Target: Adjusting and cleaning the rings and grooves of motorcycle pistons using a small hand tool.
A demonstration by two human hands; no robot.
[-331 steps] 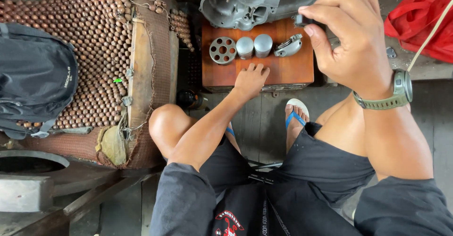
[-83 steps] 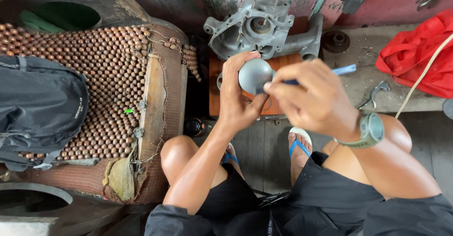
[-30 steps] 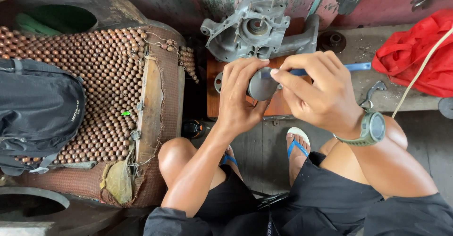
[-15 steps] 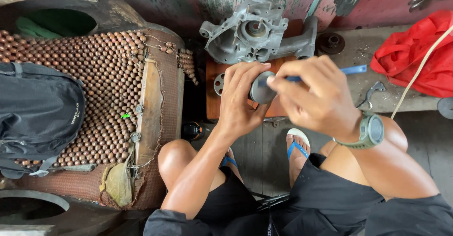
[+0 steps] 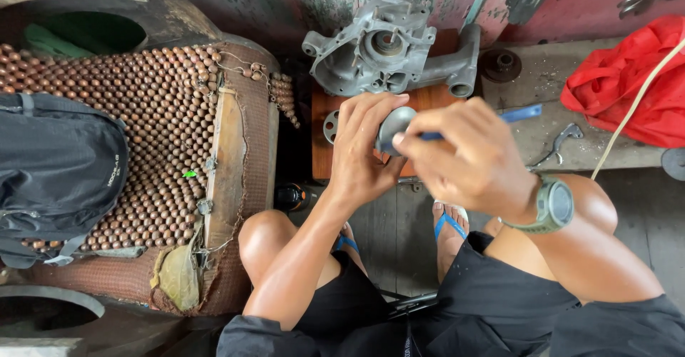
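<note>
Centrally, the left hand [image 5: 364, 154] wraps around a round grey metal part [image 5: 394, 124], gripping it above the wooden board [image 5: 322, 159]. The right hand [image 5: 471, 161] pinches a blue-handled tool [image 5: 519, 114] against that part. A grey engine casing [image 5: 385, 54] lies just behind; a red cloth [image 5: 628, 89] sits well apart, rightward.

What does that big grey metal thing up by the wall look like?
The grey engine casing is rough cast metal, dull and grimy. It has a round hub in the middle, bolt lugs around its edge and a thick arm ending in a ring at the right. It lies flat on the brown wooden board, close to the painted wall. Neither hand touches it.
</note>
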